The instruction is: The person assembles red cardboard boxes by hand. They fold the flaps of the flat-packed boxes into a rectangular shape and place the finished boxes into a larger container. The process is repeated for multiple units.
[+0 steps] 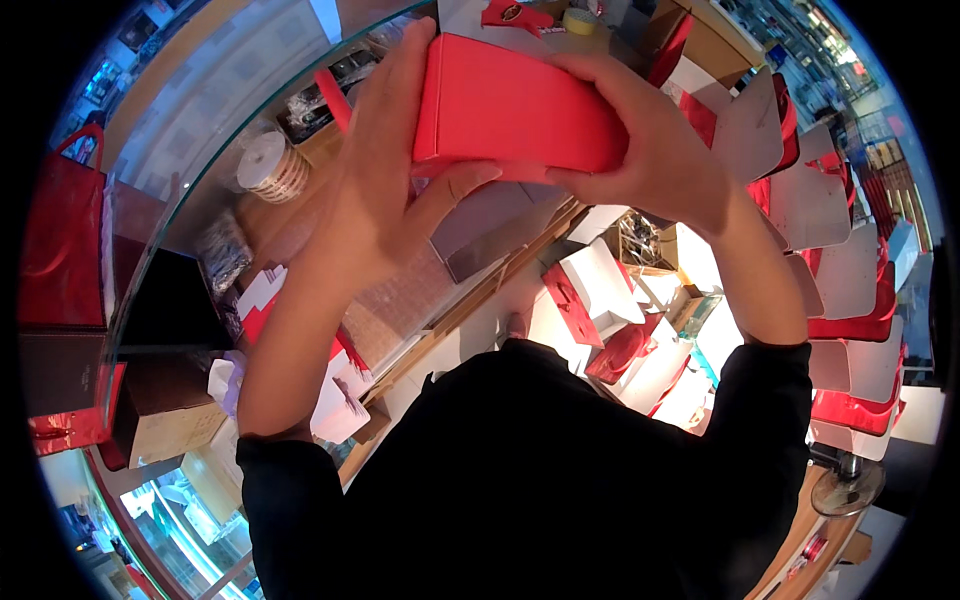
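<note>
A red box with a smooth, leather-like face is held up high in front of me between both hands. My left hand presses along its left side, thumb stretched under the lower edge and fingers reaching up. My right hand wraps round the right end, with the thumb beneath and the fingers over the top. Below the box lies a dark grey flat panel on the counter. The far side of the box is hidden from view.
Ribbon rolls stand on the wooden counter behind a glass edge. White and red open boxes lie on the floor below. Stacked white boxes with red parts line the right. A red bag stands far left; a yellow tape roll sits ahead.
</note>
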Action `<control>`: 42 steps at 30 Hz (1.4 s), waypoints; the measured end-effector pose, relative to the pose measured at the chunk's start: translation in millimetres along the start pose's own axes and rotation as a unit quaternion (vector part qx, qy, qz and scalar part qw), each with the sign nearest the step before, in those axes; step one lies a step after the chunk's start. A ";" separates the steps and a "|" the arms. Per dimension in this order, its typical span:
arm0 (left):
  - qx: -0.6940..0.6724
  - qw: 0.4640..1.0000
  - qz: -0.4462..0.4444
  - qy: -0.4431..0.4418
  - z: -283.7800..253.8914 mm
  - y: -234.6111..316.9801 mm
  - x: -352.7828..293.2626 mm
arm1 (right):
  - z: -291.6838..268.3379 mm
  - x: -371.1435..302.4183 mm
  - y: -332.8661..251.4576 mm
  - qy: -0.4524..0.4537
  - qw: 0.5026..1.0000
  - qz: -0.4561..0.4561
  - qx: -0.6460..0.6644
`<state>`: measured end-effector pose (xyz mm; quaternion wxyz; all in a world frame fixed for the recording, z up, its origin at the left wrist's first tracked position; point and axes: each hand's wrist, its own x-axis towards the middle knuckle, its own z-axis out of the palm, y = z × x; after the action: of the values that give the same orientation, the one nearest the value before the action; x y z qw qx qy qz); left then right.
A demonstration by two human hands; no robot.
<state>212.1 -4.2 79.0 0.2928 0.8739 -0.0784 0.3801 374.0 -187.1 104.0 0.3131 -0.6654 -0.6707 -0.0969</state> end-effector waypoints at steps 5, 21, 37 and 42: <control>0.080 0.995 0.050 -0.035 -2.5 -5.6 -0.3 | 2.3 0.8 2.4 -0.025 0.999 0.037 0.008; 0.225 0.971 -0.017 -0.075 -26.7 -16.2 -47.6 | 55.0 -9.3 39.2 0.107 0.915 0.154 0.356; 0.193 0.976 -0.046 -0.089 -43.5 -23.0 -65.0 | 81.0 26.1 37.3 -0.201 0.973 -0.012 -0.111; 0.211 0.971 -0.048 -0.100 -46.4 -22.3 -67.7 | 112.6 25.9 43.1 -0.314 0.943 -0.023 -0.113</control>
<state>144.1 34.7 45.9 0.1100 0.9521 0.0168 0.2847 384.4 -99.9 17.5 0.0075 -0.6774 -0.7348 0.0346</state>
